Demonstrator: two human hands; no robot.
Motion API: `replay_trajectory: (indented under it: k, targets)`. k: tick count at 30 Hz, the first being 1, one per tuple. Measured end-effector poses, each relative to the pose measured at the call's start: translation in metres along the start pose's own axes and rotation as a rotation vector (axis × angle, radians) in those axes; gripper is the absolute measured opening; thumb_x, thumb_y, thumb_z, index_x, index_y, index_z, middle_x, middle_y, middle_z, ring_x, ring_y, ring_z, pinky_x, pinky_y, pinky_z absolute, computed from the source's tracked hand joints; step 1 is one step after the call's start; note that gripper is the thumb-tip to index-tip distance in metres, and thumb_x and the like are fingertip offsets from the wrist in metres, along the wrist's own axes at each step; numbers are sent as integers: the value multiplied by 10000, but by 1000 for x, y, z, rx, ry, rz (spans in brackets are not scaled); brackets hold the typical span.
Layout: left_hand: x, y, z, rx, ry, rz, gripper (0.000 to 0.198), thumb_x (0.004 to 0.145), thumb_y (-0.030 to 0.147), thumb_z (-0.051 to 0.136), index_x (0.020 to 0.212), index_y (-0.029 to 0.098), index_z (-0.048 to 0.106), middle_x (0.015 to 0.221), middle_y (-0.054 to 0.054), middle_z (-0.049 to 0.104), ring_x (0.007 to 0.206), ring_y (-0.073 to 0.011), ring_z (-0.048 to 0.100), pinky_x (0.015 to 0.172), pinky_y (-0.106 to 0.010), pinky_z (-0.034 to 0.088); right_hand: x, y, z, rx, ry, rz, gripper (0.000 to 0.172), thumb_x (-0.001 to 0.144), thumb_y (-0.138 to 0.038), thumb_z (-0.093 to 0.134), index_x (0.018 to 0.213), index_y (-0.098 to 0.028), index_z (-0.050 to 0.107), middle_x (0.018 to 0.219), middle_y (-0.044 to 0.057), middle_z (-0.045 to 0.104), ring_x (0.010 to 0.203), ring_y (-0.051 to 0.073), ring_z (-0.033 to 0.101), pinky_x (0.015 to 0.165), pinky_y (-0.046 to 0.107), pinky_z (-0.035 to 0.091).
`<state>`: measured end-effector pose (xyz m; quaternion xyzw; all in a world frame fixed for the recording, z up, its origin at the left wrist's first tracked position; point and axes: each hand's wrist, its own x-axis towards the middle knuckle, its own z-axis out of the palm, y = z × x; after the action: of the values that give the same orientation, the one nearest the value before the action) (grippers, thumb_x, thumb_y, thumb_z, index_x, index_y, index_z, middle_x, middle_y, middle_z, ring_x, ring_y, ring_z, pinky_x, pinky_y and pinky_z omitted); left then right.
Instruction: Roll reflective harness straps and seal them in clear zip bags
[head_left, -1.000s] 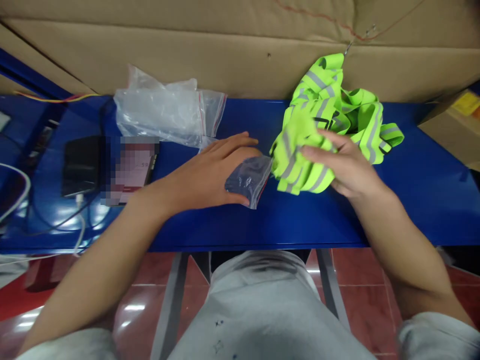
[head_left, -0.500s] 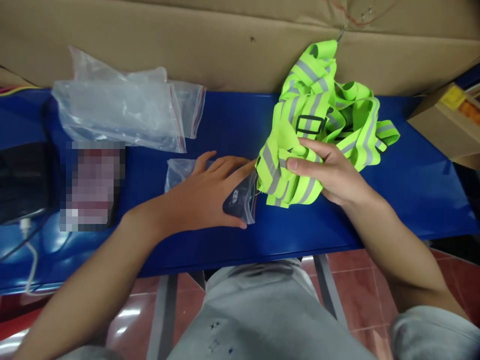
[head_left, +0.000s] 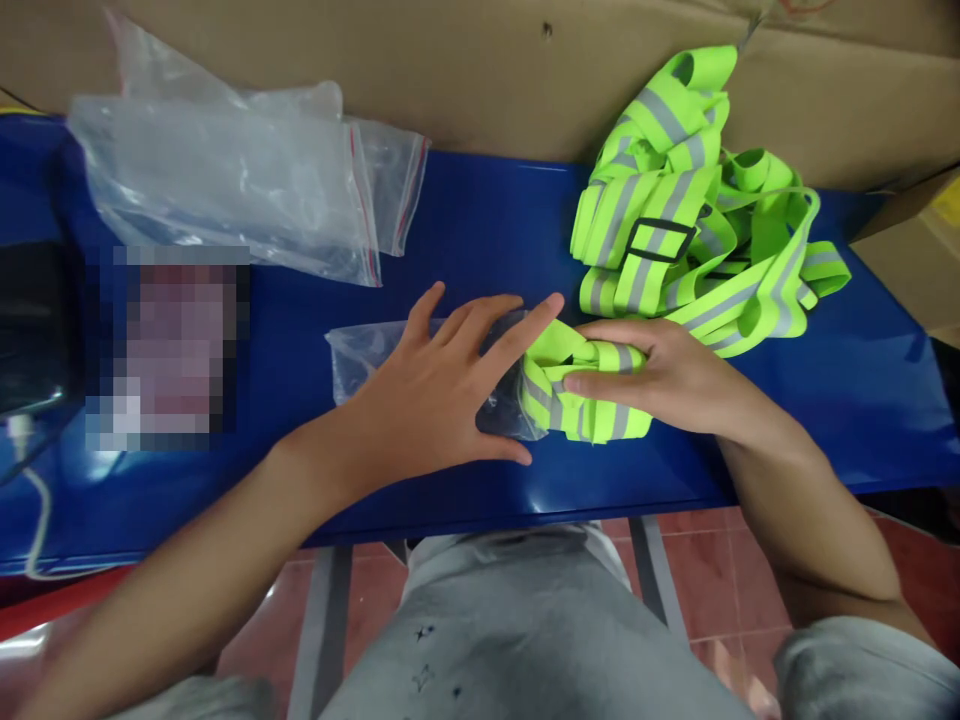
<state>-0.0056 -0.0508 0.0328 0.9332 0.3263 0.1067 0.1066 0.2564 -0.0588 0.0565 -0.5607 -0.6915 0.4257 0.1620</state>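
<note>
My right hand (head_left: 660, 375) grips a folded bundle of neon yellow-green reflective strap (head_left: 592, 395) with grey stripes, thumb on top. The bundle's left end meets the mouth of a clear zip bag (head_left: 360, 350) lying on the blue table; I cannot tell how far inside it reaches. Over that bag my left hand (head_left: 442, 395) lies with fingers spread, covering most of it, the index finger and thumb at the mouth end. Behind the right hand is a heap of the same reflective straps (head_left: 660, 205) with a black buckle (head_left: 660, 240).
Several clear zip bags (head_left: 225, 170) lie stacked at the back left. Below them is a blurred-out phone-like object (head_left: 176, 350), with a black device (head_left: 37, 330) and white cable (head_left: 45, 510) further left. Cardboard (head_left: 480, 80) stands along the table's back edge; a carton (head_left: 911, 250) is at right.
The right hand has brought the strap bundle down, apart from the heap, to the bag's mouth. My left hand has shifted slightly right with its fingers spread wider.
</note>
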Motion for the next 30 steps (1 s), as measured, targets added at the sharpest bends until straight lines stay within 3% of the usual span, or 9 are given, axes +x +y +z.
replay_trajectory:
  k: [4, 9, 14, 18, 21, 24, 30]
  targets:
    - [-2, 0, 2, -62, -62, -4, 1219, 812, 646, 823, 1710, 196, 132, 1591, -216, 514, 1458, -415, 516, 1260, -755, 242, -3, 1, -11, -100, -114, 74, 581, 819, -657, 791, 1215, -232, 802, 1035, 26, 802, 831, 223, 724, 651, 296, 530]
    - [-1, 2, -1, 2, 52, 61, 1074, 859, 576, 809, 1683, 187, 241, 1538, -205, 562, 1409, -390, 559, 1260, -694, 290, -4, 2, -19, -114, -248, 86, 532, 856, -698, 735, 1157, -267, 809, 930, 0, 775, 739, 185, 667, 603, 287, 485]
    - [0, 5, 2, 16, 128, 204, 964, 939, 567, 728, 1693, 234, 229, 1494, -172, 595, 1360, -340, 595, 1265, -631, 308, -4, -4, -18, -85, -263, 70, 440, 898, -660, 714, 1073, -266, 803, 775, -27, 691, 647, 129, 548, 560, 265, 400]
    - [1, 7, 5, 32, 86, 196, 996, 927, 590, 728, 1699, 223, 216, 1543, -197, 548, 1396, -368, 559, 1259, -638, 310, -3, -4, -11, 0, -227, 1, 398, 876, -623, 759, 1025, -255, 787, 823, -15, 715, 694, 148, 598, 585, 280, 428]
    - [1, 6, 7, 40, 55, 141, 1030, 906, 598, 739, 1702, 219, 206, 1580, -216, 511, 1432, -403, 521, 1261, -669, 281, 0, -2, -1, 139, -117, -98, 407, 825, -579, 828, 1082, -272, 751, 1001, -3, 757, 889, 200, 690, 749, 308, 534]
    - [2, 5, 10, 66, 41, 103, 1053, 893, 567, 760, 1705, 220, 188, 1533, -217, 548, 1401, -413, 542, 1244, -680, 296, 3, 0, 10, 220, -55, -161, 332, 840, -489, 834, 1070, -273, 732, 1094, 0, 759, 1001, 215, 704, 901, 347, 558]
    - [2, 12, 6, 173, 49, 166, 1008, 935, 449, 747, 1716, 320, 123, 1526, -191, 537, 1409, -392, 533, 1219, -663, 351, 5, 3, 14, 281, 38, -102, 281, 794, -380, 855, 1006, -228, 752, 1026, 5, 766, 941, 201, 712, 839, 324, 558]
